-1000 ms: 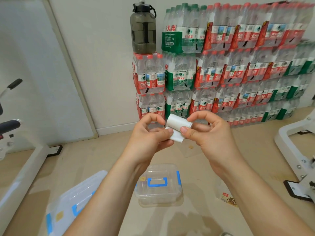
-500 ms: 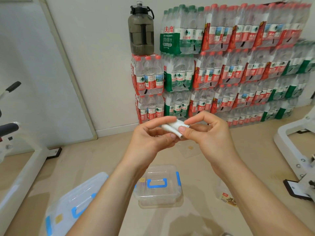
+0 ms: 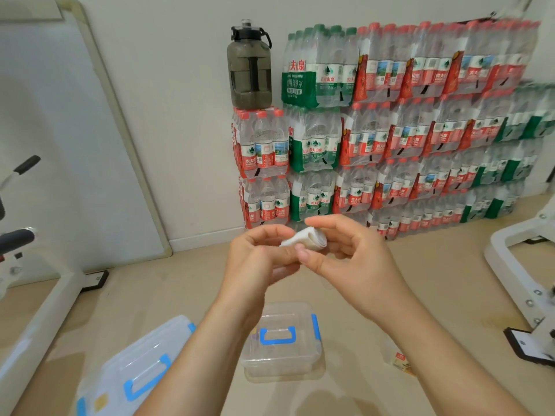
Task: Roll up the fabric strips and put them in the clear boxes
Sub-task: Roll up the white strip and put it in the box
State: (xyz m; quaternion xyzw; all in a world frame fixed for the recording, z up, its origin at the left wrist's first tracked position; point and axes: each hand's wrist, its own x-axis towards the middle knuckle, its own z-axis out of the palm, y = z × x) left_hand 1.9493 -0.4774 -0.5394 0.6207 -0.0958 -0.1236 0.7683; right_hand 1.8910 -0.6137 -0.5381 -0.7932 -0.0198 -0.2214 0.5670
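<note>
1. left hand (image 3: pixel 258 259): fingers curled, thumb and forefinger pinching the flatter left end of the white fabric strip (image 3: pixel 309 239).
2. right hand (image 3: pixel 354 265): thumb below and forefinger above, pinching the rolled end of the same strip; the other fingers are loosely bent behind it.
3. fabric strip: held in the air between the two hands at the fingertips. it is mostly rolled, and the coil end faces the right hand. how tight the roll is cannot be told.
4. small clear box (image 3: pixel 288 360): on the floor directly below the hands, between the two forearms, with its lid on and blue handle and clips. well apart from the strip.
5. second clear box (image 3: pixel 135 364): on the floor below and left of the left forearm, with blue handle and clips. contents cannot be made out.
6. beyond the hands: shrink-wrapped packs of water bottles (image 3: pixel 405 130) stacked against the wall, with a dark jug (image 3: pixel 249 70) standing on the leftmost stack.
7. far left of the left hand: a whiteboard (image 3: pixel 75 145) leaning on the wall.
8. right of the right forearm: a small packet (image 3: pixel 399 358) on the floor, with a white metal frame (image 3: pixel 516 265) further right.
</note>
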